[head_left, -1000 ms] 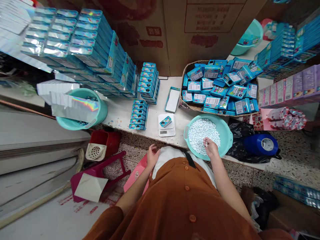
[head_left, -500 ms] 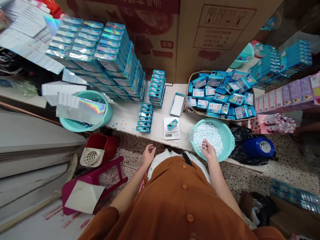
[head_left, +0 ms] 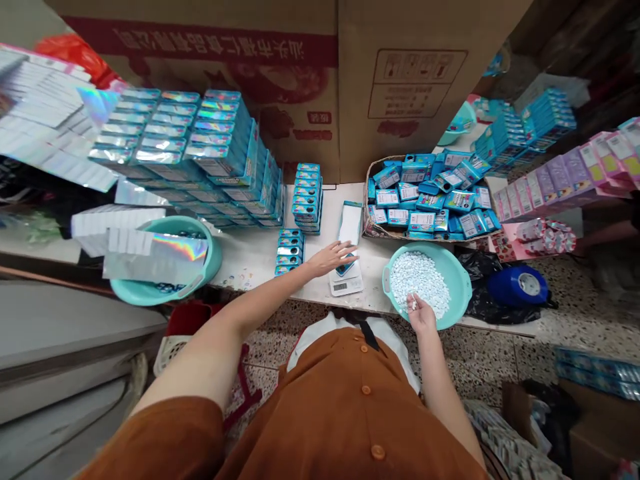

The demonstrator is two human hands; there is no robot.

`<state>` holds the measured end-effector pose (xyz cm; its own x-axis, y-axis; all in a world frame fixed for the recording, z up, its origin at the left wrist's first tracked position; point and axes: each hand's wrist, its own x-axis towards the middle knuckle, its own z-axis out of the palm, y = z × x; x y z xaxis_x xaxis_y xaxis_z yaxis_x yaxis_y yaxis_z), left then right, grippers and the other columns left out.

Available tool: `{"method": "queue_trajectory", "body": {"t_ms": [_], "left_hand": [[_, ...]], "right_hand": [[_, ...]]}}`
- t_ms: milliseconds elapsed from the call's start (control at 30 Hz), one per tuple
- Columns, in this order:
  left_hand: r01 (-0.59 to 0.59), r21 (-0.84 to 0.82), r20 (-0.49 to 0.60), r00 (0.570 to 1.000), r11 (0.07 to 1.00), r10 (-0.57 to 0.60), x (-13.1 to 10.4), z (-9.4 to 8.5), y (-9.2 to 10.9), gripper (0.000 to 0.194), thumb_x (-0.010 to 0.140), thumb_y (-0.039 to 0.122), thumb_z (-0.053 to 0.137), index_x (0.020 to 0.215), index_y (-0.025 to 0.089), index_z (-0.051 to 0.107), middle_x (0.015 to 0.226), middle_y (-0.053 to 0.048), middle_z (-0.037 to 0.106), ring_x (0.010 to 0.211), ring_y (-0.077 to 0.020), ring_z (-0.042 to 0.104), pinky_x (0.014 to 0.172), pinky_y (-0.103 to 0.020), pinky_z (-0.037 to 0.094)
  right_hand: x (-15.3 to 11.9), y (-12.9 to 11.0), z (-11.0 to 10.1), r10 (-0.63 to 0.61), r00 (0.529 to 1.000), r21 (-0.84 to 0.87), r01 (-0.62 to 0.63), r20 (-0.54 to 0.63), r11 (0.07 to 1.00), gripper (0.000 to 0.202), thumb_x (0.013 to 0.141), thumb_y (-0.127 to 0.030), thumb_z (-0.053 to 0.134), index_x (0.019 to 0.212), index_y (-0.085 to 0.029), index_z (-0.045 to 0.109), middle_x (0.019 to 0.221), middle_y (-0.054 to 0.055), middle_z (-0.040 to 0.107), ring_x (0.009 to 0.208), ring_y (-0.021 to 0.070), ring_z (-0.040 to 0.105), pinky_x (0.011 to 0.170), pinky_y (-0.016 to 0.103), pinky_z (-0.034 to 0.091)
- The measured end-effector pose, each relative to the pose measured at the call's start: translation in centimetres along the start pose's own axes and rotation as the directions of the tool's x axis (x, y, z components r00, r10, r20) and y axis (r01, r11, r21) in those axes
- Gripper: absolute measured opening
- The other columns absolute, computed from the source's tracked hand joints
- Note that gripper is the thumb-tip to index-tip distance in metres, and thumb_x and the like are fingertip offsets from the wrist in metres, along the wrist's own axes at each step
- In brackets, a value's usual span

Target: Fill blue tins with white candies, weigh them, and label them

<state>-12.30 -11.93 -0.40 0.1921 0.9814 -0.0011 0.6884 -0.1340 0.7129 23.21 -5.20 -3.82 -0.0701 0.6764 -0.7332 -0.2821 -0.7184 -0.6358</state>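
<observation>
My left hand reaches over the white digital scale, fingers stretched out and apart. Beneath those fingers lies a small blue box on the scale, partly covered. My right hand is at the near edge of a turquoise basin, its fingers closed on a few small white tablets. A heap of the same white tablets fills much of the basin. Just behind the scale lies a flat blue tray with a white inside.
An open carton holds many small blue boxes. Stacks of blue packs rise at the left, with shorter stacks beside them. Another turquoise basin stands on the left. A large cardboard box walls off the back.
My left hand has moved from the table's front edge forward and right, over the scale. The right hand stays in the basin. The view has tilted slightly.
</observation>
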Motion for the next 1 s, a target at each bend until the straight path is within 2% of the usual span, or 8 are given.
{"method": "queue_trajectory", "body": {"t_ms": [100,167,367,467,567,733,900,1000], "left_hand": [[-0.078,-0.045,0.254,0.963,0.996,0.087,4.0,0.2,-0.6,0.034,0.071,0.0,0.053,0.085,0.028,0.065,0.123,-0.003,0.061,0.128,-0.0213,0.045,0.107,-0.043,0.034],[-0.084,-0.072,0.328,0.939,0.994,0.103,5.3,0.6,-1.3,0.025,0.069,0.002,0.056,0.071,0.026,0.062,0.11,-0.006,0.066,0.12,-0.0206,0.052,0.105,-0.039,0.037],[-0.049,-0.075,0.254,0.965,0.996,0.067,4.0,0.2,-2.0,0.015,0.062,0.016,0.069,0.07,0.025,0.06,0.082,-0.007,0.064,0.093,-0.0231,0.062,0.091,-0.033,0.046],[0.063,0.019,0.188,0.98,0.998,-0.066,2.1,0.4,0.9,0.024,0.066,0.022,0.066,0.09,0.026,0.063,0.092,-0.007,0.065,0.091,-0.0246,0.062,0.083,-0.033,0.048],[0.09,-0.016,0.049,0.995,0.996,-0.089,1.2,0.6,6.5,0.034,0.074,0.03,0.063,0.108,0.026,0.06,0.104,-0.008,0.065,0.099,-0.0254,0.06,0.087,-0.036,0.047],[0.029,-0.107,-0.208,0.977,0.994,-0.051,3.4,2.3,14.6,0.044,0.077,0.031,0.064,0.12,0.029,0.057,0.104,-0.008,0.062,0.096,-0.0224,0.059,0.085,-0.034,0.047],[0.105,-0.05,-0.211,0.971,0.993,-0.113,7.2,6.1,15.0,0.037,0.074,0.027,0.064,0.111,0.025,0.064,0.085,-0.005,0.054,0.082,-0.0201,0.056,0.073,-0.031,0.047],[0.109,-0.042,-0.202,0.973,0.993,-0.115,8.1,7.0,14.8,0.041,0.074,0.026,0.064,0.115,0.025,0.062,0.085,-0.005,0.052,0.083,-0.0199,0.054,0.074,-0.031,0.046]], "right_hand": [[0.1,0.4,-0.3,0.035,0.992,0.076,-0.026,-0.121,0.997,0.013,0.074,-0.015,0.065,0.078,-0.02,0.054,0.075,0.001,0.062,0.065,0.0117,0.065,0.054,0.021,0.059],[0.5,0.4,-0.5,0.042,0.981,0.124,-0.019,-0.19,0.992,0.01,0.073,-0.012,0.062,0.076,-0.019,0.056,0.077,0.002,0.063,0.07,0.0113,0.066,0.058,0.02,0.059],[1.9,0.1,-1.8,-0.039,0.946,0.078,0.067,-0.322,0.995,0.009,0.067,-0.018,0.065,0.075,-0.019,0.061,0.071,-0.002,0.064,0.066,0.0089,0.063,0.055,0.017,0.053],[2.3,0.0,-2.3,-0.116,0.924,-0.034,0.111,-0.364,0.993,0.016,0.063,-0.025,0.068,0.078,-0.019,0.065,0.075,-0.002,0.066,0.07,0.0107,0.061,0.053,0.017,0.048],[2.3,0.0,-2.3,-0.201,0.914,-0.154,0.155,-0.351,0.976,0.022,0.059,-0.03,0.07,0.078,-0.019,0.067,0.077,-0.002,0.068,0.075,0.0128,0.061,0.059,0.02,0.046],[2.5,-0.4,-2.4,-0.251,0.925,-0.235,0.186,-0.286,0.954,0.028,0.057,-0.037,0.07,0.077,-0.018,0.067,0.076,-0.002,0.068,0.077,0.0134,0.059,0.065,0.022,0.044],[3.7,-1.0,-2.8,-0.232,0.929,-0.257,0.159,-0.289,0.953,0.023,0.059,-0.037,0.069,0.072,-0.018,0.067,0.075,-0.001,0.068,0.079,0.0153,0.058,0.07,0.023,0.044],[4.5,-1.3,-3.3,-0.268,0.93,-0.263,0.2,-0.252,0.944,0.023,0.06,-0.038,0.068,0.073,-0.019,0.068,0.076,-0.002,0.068,0.08,0.0154,0.058,0.075,0.024,0.044]]}}
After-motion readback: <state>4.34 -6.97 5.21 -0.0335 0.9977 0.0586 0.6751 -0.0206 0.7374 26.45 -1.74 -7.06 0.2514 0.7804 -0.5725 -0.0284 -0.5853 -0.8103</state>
